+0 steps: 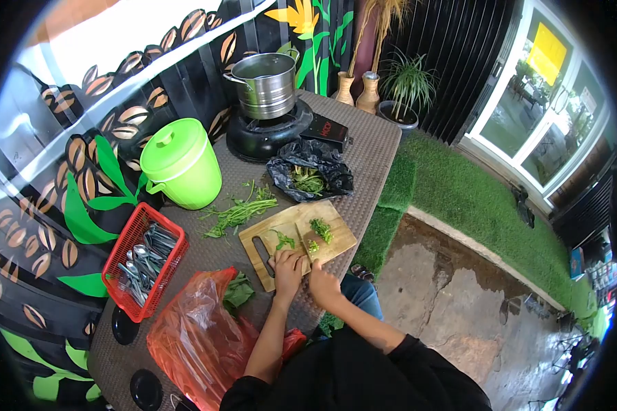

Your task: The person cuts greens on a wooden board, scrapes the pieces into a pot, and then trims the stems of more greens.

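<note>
At the cutting board (288,220), the left hand (288,266) pinned greens (283,240), its grip curled on them; the right hand (323,284) clamped its grip on a knife (301,244), chopped leaves (321,229) at one o'clock

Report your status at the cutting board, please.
Left hand holding greens on cutting board. Right hand holding knife. Loose stems beside board, off the blade.
</note>
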`<action>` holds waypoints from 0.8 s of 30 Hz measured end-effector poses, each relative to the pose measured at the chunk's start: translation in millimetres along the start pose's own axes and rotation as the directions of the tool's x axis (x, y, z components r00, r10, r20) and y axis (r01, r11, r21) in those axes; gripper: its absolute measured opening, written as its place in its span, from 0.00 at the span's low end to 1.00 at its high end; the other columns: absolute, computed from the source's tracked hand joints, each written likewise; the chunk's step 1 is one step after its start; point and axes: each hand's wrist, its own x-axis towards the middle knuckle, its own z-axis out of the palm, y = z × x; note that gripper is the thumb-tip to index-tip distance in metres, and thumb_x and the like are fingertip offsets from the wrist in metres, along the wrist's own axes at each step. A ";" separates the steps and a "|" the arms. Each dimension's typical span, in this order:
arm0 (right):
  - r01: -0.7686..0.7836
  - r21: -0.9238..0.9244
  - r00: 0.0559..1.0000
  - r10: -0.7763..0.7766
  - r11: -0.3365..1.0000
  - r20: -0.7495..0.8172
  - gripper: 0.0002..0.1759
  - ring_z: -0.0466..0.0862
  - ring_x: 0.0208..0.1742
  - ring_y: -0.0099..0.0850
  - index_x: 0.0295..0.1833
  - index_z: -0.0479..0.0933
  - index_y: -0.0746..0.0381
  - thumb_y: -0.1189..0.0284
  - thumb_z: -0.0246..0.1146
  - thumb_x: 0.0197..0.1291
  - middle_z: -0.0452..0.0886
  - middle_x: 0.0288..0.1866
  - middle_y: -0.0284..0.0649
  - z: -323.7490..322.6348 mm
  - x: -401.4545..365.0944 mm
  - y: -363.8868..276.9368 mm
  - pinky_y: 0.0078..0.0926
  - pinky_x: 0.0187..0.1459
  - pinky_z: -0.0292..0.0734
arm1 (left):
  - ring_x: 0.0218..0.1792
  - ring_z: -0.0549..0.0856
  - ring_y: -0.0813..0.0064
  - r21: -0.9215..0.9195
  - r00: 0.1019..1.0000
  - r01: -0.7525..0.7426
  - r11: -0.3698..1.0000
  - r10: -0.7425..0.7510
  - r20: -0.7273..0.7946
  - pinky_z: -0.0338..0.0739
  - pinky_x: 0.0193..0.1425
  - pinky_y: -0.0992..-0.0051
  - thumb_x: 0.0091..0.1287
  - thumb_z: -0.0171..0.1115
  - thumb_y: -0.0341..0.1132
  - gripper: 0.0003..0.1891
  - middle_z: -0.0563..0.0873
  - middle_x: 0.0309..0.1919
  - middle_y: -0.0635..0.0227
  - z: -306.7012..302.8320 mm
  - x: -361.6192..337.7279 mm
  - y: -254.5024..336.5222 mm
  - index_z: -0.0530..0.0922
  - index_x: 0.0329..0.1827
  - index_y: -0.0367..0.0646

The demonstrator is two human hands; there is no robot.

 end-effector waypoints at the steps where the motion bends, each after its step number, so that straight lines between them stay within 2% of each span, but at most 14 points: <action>1: -0.079 0.010 0.996 0.078 0.997 0.034 0.15 0.85 0.30 0.46 0.49 0.62 0.69 0.72 0.51 0.60 0.82 0.27 0.52 3.2 -2.7 -2.8 0.42 0.30 0.81 | 0.44 0.75 0.67 -0.003 1.000 0.001 1.000 -0.001 0.001 0.60 0.51 0.68 0.57 0.65 0.31 0.05 0.81 0.34 0.68 -0.1 0.1 0.3 0.83 0.35 0.42; 5: 0.051 0.012 0.999 -0.051 0.999 0.013 0.17 0.85 0.31 0.46 0.52 0.61 0.70 0.72 0.49 0.61 0.82 0.29 0.53 -5.8 20.3 7.2 0.41 0.31 0.81 | 0.44 0.75 0.67 -0.012 1.000 0.019 1.000 -0.019 0.021 0.60 0.51 0.68 0.57 0.65 0.31 0.05 0.80 0.34 0.68 -2.5 -2.4 3.1 0.83 0.35 0.42; 7: 0.055 0.042 0.998 -0.055 0.998 0.007 0.15 0.85 0.31 0.49 0.50 0.62 0.69 0.72 0.49 0.60 0.82 0.31 0.56 -12.4 15.4 3.9 0.42 0.28 0.81 | 0.44 0.75 0.67 -0.018 1.000 0.023 1.000 -0.022 0.017 0.60 0.51 0.68 0.57 0.65 0.31 0.05 0.80 0.34 0.68 -1.8 0.1 1.9 0.83 0.35 0.42; 10: -0.087 0.033 0.996 0.086 0.996 0.030 0.17 0.85 0.31 0.47 0.53 0.61 0.68 0.71 0.49 0.61 0.82 0.29 0.53 2.3 -3.4 -5.7 0.42 0.31 0.81 | 0.44 0.75 0.66 -0.005 1.000 -0.004 1.000 0.004 -0.008 0.60 0.51 0.67 0.57 0.65 0.31 0.05 0.80 0.35 0.67 -1.4 -0.9 1.9 0.83 0.35 0.41; 16: -0.059 0.074 0.998 0.057 0.996 0.030 0.20 0.84 0.32 0.49 0.56 0.59 0.68 0.71 0.50 0.60 0.82 0.28 0.54 -1.1 11.9 4.5 0.43 0.33 0.80 | 0.44 0.76 0.66 0.010 0.999 -0.005 1.000 0.004 0.036 0.60 0.51 0.67 0.58 0.64 0.31 0.06 0.81 0.35 0.66 -1.4 -2.8 1.2 0.83 0.35 0.40; 19: -0.069 0.078 0.996 0.064 0.995 0.061 0.24 0.84 0.32 0.51 0.59 0.57 0.70 0.69 0.49 0.61 0.82 0.28 0.56 -5.6 15.2 13.8 0.45 0.32 0.79 | 0.44 0.77 0.65 -0.039 0.998 -0.044 0.998 0.046 0.050 0.61 0.56 0.66 0.57 0.63 0.30 0.06 0.82 0.36 0.64 -2.1 -2.6 1.7 0.82 0.36 0.38; 22: -0.008 0.042 0.998 0.005 0.999 0.065 0.21 0.85 0.33 0.48 0.54 0.60 0.70 0.71 0.52 0.59 0.82 0.27 0.52 -10.8 21.5 23.0 0.42 0.31 0.80 | 0.44 0.77 0.66 -0.059 0.996 -0.073 0.996 0.076 0.056 0.62 0.54 0.67 0.58 0.62 0.29 0.08 0.83 0.35 0.67 1.4 -4.8 -2.0 0.82 0.40 0.41; 24: 0.049 -0.008 0.997 -0.048 0.999 0.066 0.20 0.85 0.31 0.47 0.54 0.60 0.69 0.72 0.52 0.59 0.82 0.27 0.52 -16.6 22.0 26.3 0.42 0.30 0.80 | 0.44 0.78 0.67 -0.114 0.997 0.005 0.994 0.004 0.082 0.62 0.55 0.67 0.59 0.61 0.29 0.12 0.83 0.35 0.68 2.9 -4.3 -3.2 0.80 0.46 0.41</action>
